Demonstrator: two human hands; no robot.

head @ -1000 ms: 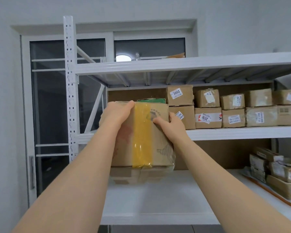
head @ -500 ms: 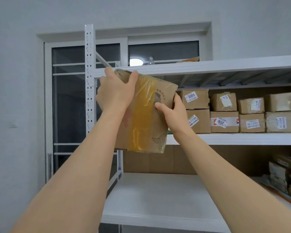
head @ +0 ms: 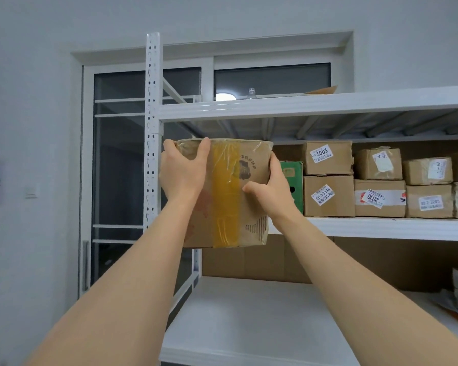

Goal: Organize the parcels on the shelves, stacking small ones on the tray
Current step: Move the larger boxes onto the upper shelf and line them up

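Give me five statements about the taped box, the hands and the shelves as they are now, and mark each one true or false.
1. Both hands grip the taped cardboard box, the left hand at its upper left corner and the right hand on its right side. True.
2. A band of yellow tape runs down the box's face. True.
3. The green box stands on the top shelf. False: it stands on the middle shelf, left of the box labelled 3003.
4. The held box rests on the bottom shelf. False: it is held up in front of the middle shelf.
5. A clear bottle shows above the top shelf. True.
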